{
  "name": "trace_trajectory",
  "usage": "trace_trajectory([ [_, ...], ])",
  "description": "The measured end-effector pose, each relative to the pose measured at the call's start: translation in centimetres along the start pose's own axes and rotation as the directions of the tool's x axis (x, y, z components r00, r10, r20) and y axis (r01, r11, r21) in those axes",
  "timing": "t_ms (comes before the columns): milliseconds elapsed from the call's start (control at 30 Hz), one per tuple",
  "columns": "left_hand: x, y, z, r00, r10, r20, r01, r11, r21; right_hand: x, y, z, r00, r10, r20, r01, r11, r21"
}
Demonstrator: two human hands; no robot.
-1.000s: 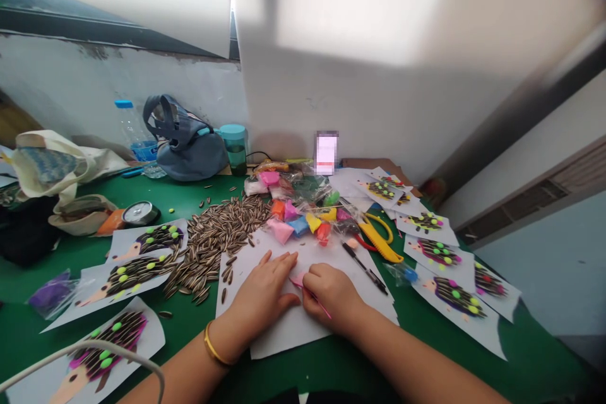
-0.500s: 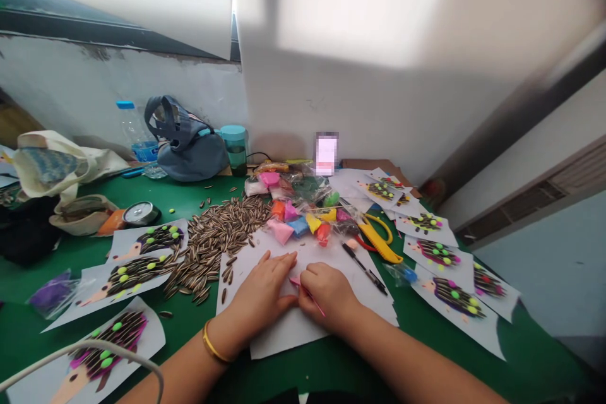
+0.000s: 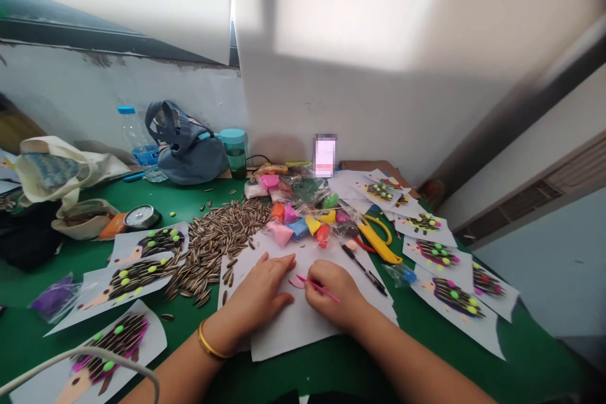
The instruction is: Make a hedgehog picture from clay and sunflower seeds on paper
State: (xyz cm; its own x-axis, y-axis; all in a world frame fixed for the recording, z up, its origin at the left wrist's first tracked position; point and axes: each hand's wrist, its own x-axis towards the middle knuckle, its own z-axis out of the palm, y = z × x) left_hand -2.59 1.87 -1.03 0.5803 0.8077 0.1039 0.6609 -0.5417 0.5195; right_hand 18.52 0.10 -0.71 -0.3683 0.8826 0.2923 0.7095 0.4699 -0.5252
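Note:
White paper sheets (image 3: 279, 338) lie stacked before me on the green table. My left hand (image 3: 263, 290) rests on them with its fingers stretched out and thumb apart, holding nothing. Just to its right, my right hand (image 3: 331, 293) is closed around a thin pink tool (image 3: 326, 293); the tool's wider pink tip points toward my left hand. What lies under the tip is too small to make out. A black pen (image 3: 364, 271) is on the paper beyond my right hand. Striped seeds (image 3: 213, 246) are heaped to the left, a few on the paper's edge.
Bagged coloured clay (image 3: 298, 227) and yellow-handled scissors (image 3: 379, 240) lie behind the paper. Hedgehog pictures (image 3: 454, 297) are spread at both sides. A blue bag (image 3: 192, 154), a green-lidded cup (image 3: 235, 154) and a bottle (image 3: 135, 139) stand at the back. A cable (image 3: 118, 356) crosses the lower left.
My right hand has moved slightly right, away from my left hand. The pink tool now lies flatter, with its tip in clearer view. My left hand has barely moved.

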Motion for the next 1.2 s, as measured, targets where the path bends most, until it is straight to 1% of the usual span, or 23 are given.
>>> trace_trajectory([
  [67,-0.1,0.2,0.1,1.0,-0.003,-0.003,0.003,1.0,0.015,-0.5,0.7,-0.9,0.998,0.068,0.015,-0.069,0.996,0.051],
  [133,-0.2,0.5,0.2,1.0,-0.011,-0.016,0.012,0.999,0.042,-1.1,1.4,-1.6,0.995,0.089,0.051,-0.092,0.994,0.051],
  [233,-0.3,1.4,0.5,0.999,-0.025,-0.042,0.029,0.995,0.099,-1.4,2.3,-2.0,0.994,0.063,0.087,-0.064,0.998,0.005],
  [300,-0.4,2.1,0.3,0.999,-0.024,-0.044,0.029,0.99,0.134,-1.2,2.8,-2.2,0.995,0.037,0.096,-0.036,0.999,-0.01],
  [400,-0.6,2.7,-0.3,1.0,0.013,0.011,-0.015,0.989,0.146,-0.5,3.6,-2.3,0.995,0.014,0.098,-0.016,1.0,0.024],
  [567,-1.3,1.9,-1.2,0.984,0.152,0.088,-0.166,0.97,0.176,0.3,4.3,-2.6,0.996,0.004,0.086,-0.014,0.993,0.121],
  [667,-1.8,1.2,-1.1,0.967,0.216,0.133,-0.242,0.942,0.233,0.2,4.3,-2.6,0.997,0.009,0.076,-0.021,0.989,0.148],
  [733,-2.1,0.9,-0.9,0.962,0.241,0.13,-0.268,0.925,0.267,0.1,4.3,-2.5,0.997,0.011,0.072,-0.022,0.988,0.155],
  [933,-2.4,0.6,0.0,0.965,0.246,0.093,-0.263,0.91,0.321,0.0,4.6,-2.5,0.997,0.042,0.071,-0.056,0.977,0.203],
  [1100,-2.2,0.3,-0.3,0.98,0.193,0.046,-0.198,0.953,0.228,0.1,5.1,-2.7,0.989,0.13,0.069,-0.145,0.943,0.3],
  [1200,-2.1,0.0,-0.4,0.975,0.215,0.047,-0.22,0.956,0.196,0.2,5.3,-2.7,0.985,0.157,0.071,-0.172,0.926,0.337],
])
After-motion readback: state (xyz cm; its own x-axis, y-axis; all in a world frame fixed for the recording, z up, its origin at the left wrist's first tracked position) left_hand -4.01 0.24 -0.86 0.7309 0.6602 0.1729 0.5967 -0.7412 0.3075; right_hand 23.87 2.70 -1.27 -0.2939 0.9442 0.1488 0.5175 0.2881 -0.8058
